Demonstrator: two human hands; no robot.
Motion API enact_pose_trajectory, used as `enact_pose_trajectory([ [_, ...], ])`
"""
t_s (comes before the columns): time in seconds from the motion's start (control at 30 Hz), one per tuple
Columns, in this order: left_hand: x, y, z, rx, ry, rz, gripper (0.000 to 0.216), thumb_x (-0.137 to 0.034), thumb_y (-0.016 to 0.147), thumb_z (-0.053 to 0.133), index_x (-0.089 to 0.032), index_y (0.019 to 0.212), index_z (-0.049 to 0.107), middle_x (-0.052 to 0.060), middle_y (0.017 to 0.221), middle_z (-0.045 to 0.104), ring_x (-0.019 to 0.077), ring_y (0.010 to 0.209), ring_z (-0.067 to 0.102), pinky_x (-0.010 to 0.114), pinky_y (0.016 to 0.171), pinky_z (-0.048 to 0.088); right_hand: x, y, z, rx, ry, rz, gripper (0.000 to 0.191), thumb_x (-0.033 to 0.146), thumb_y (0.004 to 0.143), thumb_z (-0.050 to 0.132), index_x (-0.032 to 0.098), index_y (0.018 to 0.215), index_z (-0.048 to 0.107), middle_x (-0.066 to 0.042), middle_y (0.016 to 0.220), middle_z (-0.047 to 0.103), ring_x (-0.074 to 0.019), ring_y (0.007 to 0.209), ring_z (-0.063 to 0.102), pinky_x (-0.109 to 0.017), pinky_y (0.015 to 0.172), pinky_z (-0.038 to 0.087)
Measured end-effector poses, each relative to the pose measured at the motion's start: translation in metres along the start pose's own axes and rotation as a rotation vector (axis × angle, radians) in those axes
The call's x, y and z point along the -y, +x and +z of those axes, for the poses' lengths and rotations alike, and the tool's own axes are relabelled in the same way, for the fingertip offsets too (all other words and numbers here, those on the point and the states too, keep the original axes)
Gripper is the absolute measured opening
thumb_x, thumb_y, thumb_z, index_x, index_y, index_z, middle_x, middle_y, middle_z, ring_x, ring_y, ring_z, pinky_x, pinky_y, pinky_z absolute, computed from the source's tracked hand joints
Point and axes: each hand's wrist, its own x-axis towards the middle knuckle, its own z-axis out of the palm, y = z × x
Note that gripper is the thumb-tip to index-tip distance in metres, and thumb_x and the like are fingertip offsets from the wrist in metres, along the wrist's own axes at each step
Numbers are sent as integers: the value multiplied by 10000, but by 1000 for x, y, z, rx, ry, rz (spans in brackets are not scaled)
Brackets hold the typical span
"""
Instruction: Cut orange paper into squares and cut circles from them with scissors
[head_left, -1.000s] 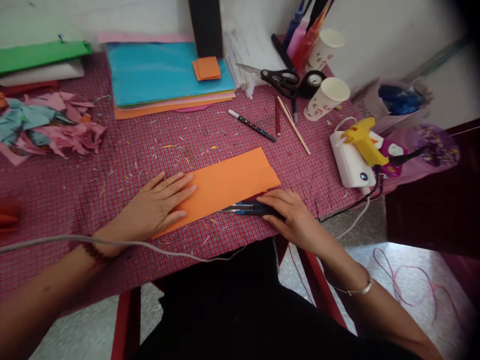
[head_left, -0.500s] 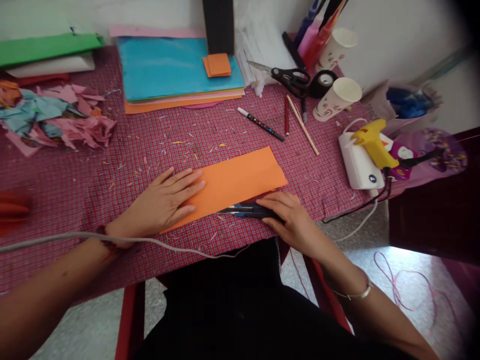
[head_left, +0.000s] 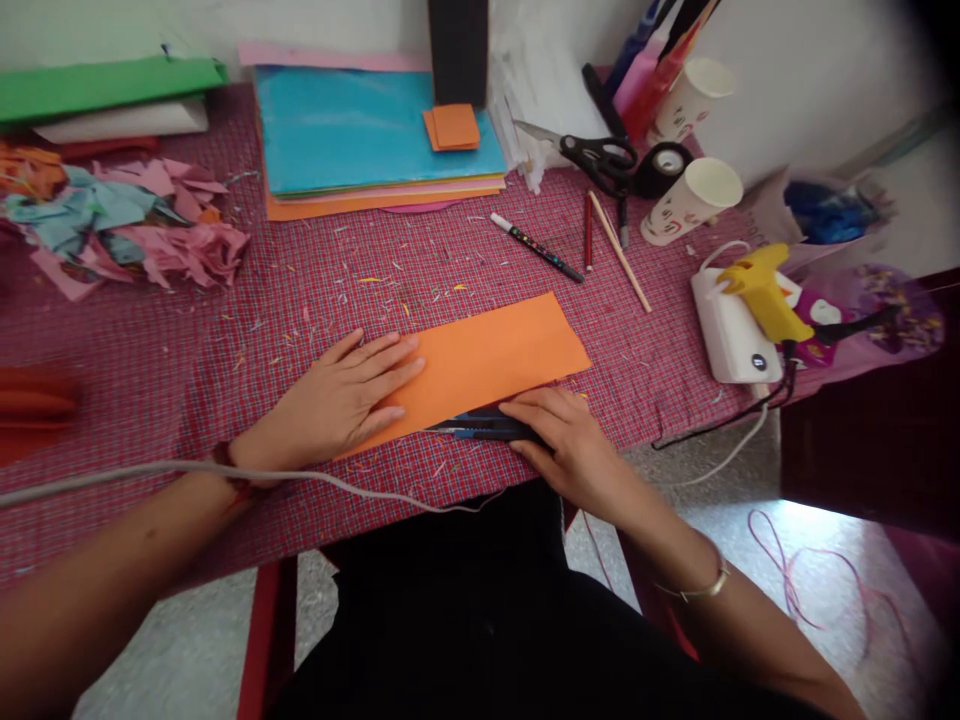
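Note:
A folded strip of orange paper (head_left: 495, 345) lies slantwise on the checked tablecloth in front of me. My left hand (head_left: 360, 390) rests flat on its left part, fingers stretched out. Along the near edge of the paper, my right hand (head_left: 562, 440) grips a black and blue utility knife (head_left: 491, 427). The knife lies low, its blade end pointing left, right at the paper's edge. Part of the blade seems tucked beneath the paper, so its tip is hidden.
Crumpled paper scraps (head_left: 150, 220) lie at the left, stacked coloured sheets (head_left: 360, 130) at the back. A marker (head_left: 536, 248), scissors (head_left: 600, 155), paper cups (head_left: 694, 200) and a yellow glue gun (head_left: 765, 290) stand or lie rightward. A pale cable (head_left: 300, 477) crosses in front.
My right hand and the knife have slid a little left along the paper's near edge. My left hand stays pressed on the paper. The whole view has shifted slightly.

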Motion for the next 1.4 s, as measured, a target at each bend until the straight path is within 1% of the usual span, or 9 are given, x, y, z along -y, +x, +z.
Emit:
enact_pose_trajectory([
  [0.13,-2,0,0,-6,1,0,516,-421,997,331,-227,1474,352,53,1570,331,210,1469,233,446,1208,122,7,8,10,-5,8,-35,315,181,918,573,169,1233,586,-106,1173,626,-255,1100,542,-410,939,406],
  [0.33,3,-1,0,-7,-50,-10,542,-447,996,307,-233,1494,311,54,1586,296,214,1473,221,435,1211,108,9,3,14,-11,-2,-26,315,182,921,574,173,1235,584,-100,1171,636,-250,1078,559,-404,907,422],
  [0.4,7,-1,0,-33,-71,-78,550,-464,997,280,-246,1502,291,53,1591,284,217,1471,224,440,1210,109,8,2,12,-9,2,-22,315,180,916,579,167,1231,587,-102,1170,637,-251,1078,560,-406,901,424],
  [0.5,12,-1,1,-85,-36,-279,557,-495,993,265,-277,1505,281,58,1598,264,248,1474,210,496,1198,97,8,2,11,-3,5,-17,316,178,912,582,169,1228,590,-102,1168,638,-255,1075,563,-412,899,424],
  [0.6,12,1,2,-72,6,-388,563,-496,991,263,-261,1500,305,86,1600,252,280,1476,196,523,1184,104,11,4,12,0,5,-8,330,171,913,573,185,1243,582,-101,1178,635,-261,1084,561,-422,899,424],
  [0.83,8,3,3,-65,-12,-404,562,-489,991,244,-289,1516,266,77,1606,232,292,1477,193,541,1178,97,23,14,23,-11,-3,-11,330,186,925,552,192,1254,578,-113,1183,633,-276,1105,552,-437,901,427],
  [1.07,7,3,1,-56,-14,-397,564,-489,992,249,-261,1504,302,80,1607,232,285,1479,183,535,1180,107,20,5,20,25,11,-13,320,187,922,571,191,1242,576,-98,1163,637,-255,1064,568,-411,880,431],
  [1.27,7,3,0,-63,-12,-403,555,-482,992,268,-250,1492,328,90,1601,245,292,1476,190,545,1174,118,36,21,29,23,9,-13,319,174,917,569,181,1236,582,-102,1196,630,-263,1117,545,-414,919,418],
  [1.4,5,3,-1,-72,-28,-401,549,-477,991,277,-260,1493,322,82,1599,257,285,1476,194,531,1179,116,39,16,31,22,11,-12,316,179,920,573,181,1236,580,-101,1172,640,-260,1087,554,-417,907,423],
])
